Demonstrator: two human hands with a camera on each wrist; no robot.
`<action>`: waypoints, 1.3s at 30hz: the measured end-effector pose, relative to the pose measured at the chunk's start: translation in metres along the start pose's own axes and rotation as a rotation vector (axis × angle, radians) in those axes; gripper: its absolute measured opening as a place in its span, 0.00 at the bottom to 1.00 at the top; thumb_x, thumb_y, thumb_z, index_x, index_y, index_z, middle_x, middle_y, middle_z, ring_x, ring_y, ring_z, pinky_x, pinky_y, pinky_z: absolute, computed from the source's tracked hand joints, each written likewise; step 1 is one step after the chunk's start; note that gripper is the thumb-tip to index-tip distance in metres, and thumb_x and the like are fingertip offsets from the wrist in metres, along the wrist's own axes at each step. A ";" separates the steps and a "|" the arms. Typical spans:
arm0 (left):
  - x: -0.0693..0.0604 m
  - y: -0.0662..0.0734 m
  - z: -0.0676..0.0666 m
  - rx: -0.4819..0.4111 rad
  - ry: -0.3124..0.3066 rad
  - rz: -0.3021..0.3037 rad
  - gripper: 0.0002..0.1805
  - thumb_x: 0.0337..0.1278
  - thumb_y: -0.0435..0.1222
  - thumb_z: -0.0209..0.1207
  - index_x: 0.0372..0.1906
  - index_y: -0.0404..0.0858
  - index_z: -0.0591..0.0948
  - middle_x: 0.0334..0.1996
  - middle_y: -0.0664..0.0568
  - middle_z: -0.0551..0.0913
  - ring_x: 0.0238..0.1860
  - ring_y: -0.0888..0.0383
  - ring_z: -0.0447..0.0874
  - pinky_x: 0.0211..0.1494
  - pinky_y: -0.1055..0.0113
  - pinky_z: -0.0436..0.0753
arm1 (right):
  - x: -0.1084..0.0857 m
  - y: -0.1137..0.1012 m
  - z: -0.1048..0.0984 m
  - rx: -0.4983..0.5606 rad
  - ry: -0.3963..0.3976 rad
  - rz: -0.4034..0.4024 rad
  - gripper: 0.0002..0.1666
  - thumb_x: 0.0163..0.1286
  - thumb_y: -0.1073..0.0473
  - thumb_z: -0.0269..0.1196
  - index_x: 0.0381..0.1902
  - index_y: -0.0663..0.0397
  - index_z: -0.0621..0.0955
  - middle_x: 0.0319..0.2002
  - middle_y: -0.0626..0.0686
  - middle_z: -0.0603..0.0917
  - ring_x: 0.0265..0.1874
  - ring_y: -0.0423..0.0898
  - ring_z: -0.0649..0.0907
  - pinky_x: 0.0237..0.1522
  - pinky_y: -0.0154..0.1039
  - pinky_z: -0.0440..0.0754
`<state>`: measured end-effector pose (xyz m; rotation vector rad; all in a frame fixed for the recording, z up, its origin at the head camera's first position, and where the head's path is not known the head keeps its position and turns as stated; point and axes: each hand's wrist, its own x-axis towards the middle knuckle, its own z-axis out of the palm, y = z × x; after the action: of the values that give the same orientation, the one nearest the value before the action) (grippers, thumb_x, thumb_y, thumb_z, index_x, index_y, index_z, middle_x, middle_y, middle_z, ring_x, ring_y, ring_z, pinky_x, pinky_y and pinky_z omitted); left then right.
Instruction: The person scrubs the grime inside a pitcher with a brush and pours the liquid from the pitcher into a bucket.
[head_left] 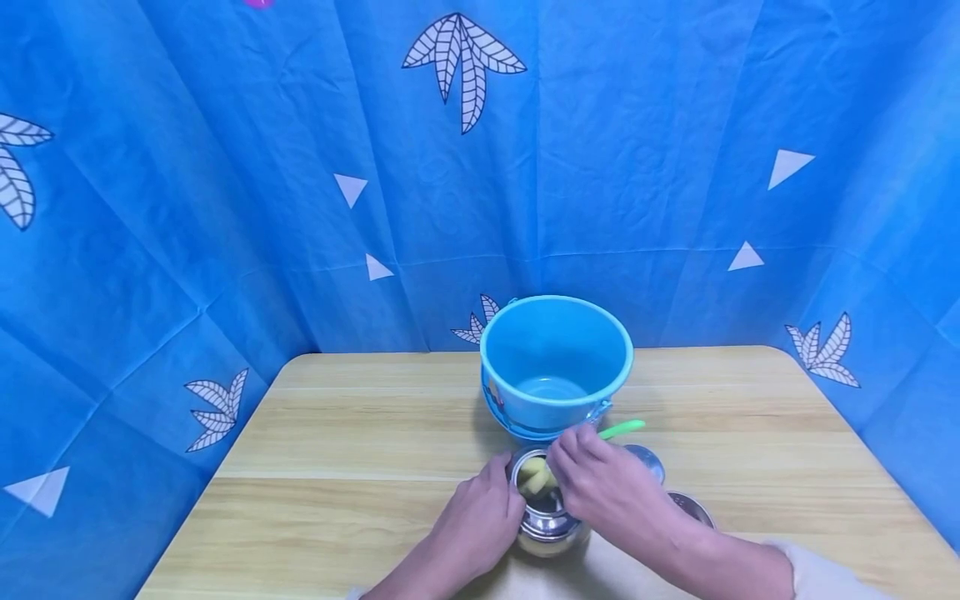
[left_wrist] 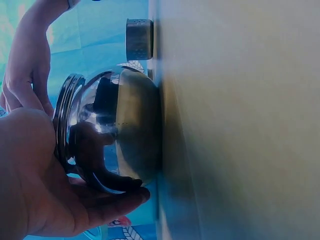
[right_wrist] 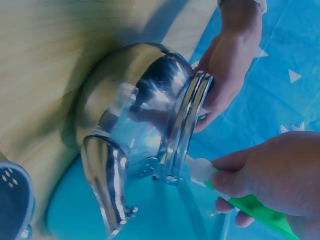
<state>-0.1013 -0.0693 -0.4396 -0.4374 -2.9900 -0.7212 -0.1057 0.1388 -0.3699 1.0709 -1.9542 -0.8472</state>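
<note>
A shiny stainless-steel teapot (head_left: 550, 533) stands upright on the table without its lid. My left hand (head_left: 480, 515) grips its left side near the rim, fingers curled around the body, as the left wrist view shows. In my right hand (head_left: 606, 477) is a cleaning brush with a green handle (right_wrist: 265, 215) and a white neck. I pinch the handle above the teapot's mouth. The brush's yellow, sponge-like head (head_left: 534, 479) is down inside the opening, partly hidden by the rim. The teapot's spout (right_wrist: 105, 180) shows in the right wrist view.
A light-blue bucket (head_left: 557, 400) stands just behind the teapot. To the right, partly behind my right arm, lie a round metal piece (head_left: 648, 460) and a perforated metal piece (head_left: 692, 505). A perforated metal cup (left_wrist: 139, 40) shows in the left wrist view. Blue curtain surrounds the wooden table (head_left: 337, 450).
</note>
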 end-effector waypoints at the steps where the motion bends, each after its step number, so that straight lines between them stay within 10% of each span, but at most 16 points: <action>1: 0.000 0.000 0.000 0.005 0.003 0.002 0.27 0.71 0.41 0.47 0.67 0.28 0.72 0.51 0.38 0.87 0.48 0.43 0.90 0.50 0.50 0.88 | 0.001 0.000 -0.001 -0.018 0.006 -0.002 0.19 0.62 0.70 0.46 0.31 0.58 0.85 0.29 0.52 0.78 0.33 0.50 0.72 0.46 0.40 0.71; 8: 0.000 -0.001 0.001 0.013 0.007 0.002 0.26 0.72 0.41 0.47 0.65 0.29 0.73 0.47 0.40 0.87 0.43 0.45 0.89 0.45 0.53 0.88 | 0.014 -0.002 -0.013 -0.137 -0.025 -0.063 0.10 0.52 0.55 0.61 0.21 0.55 0.84 0.26 0.51 0.78 0.35 0.49 0.71 0.49 0.43 0.62; 19: 0.002 0.000 -0.002 0.032 0.019 0.013 0.15 0.74 0.43 0.50 0.51 0.34 0.75 0.30 0.54 0.76 0.28 0.57 0.78 0.29 0.63 0.78 | 0.045 0.007 -0.019 -0.151 -0.142 -0.278 0.10 0.64 0.43 0.66 0.25 0.35 0.83 0.23 0.41 0.82 0.40 0.45 0.75 0.55 0.41 0.65; 39: 0.003 0.004 0.000 0.009 0.018 -0.036 0.20 0.69 0.41 0.52 0.57 0.32 0.76 0.32 0.55 0.79 0.26 0.61 0.75 0.26 0.67 0.73 | 0.066 0.025 -0.009 0.104 -0.176 -0.214 0.10 0.58 0.41 0.77 0.36 0.33 0.91 0.39 0.42 0.93 0.41 0.41 0.83 0.49 0.37 0.71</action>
<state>-0.1026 -0.0653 -0.4373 -0.3754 -2.9904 -0.7105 -0.1332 0.0903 -0.3262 1.3230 -2.0732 -0.9930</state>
